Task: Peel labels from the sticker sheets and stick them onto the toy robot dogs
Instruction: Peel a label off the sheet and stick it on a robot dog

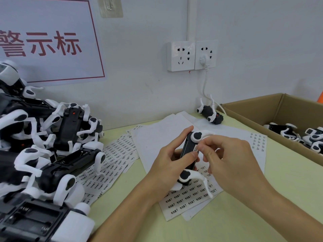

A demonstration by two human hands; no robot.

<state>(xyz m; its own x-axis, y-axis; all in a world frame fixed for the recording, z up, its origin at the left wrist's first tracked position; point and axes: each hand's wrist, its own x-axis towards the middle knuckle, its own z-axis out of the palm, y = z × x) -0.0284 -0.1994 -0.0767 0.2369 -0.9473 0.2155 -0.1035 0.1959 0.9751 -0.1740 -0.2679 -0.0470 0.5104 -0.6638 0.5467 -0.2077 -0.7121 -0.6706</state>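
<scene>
My left hand [172, 158] grips a black and white toy robot dog [189, 154] above the table, belly side toward me. A small white label [196, 147] lies on the dog's black body. My right hand [229, 154] has its fingertips on that label, thumb and forefinger pinched at its edge. Under the hands lies a sticker sheet [188, 196] with rows of printed labels. More sticker sheets [113, 159] are spread to the left.
A pile of toy robot dogs [49, 147] fills the left side. One dog [210, 114] lies on its back by the wall. A cardboard box [262, 112] at right holds several dogs. Blank backing sheets [157, 137] cover the table's middle; wall sockets [191, 55] hang above.
</scene>
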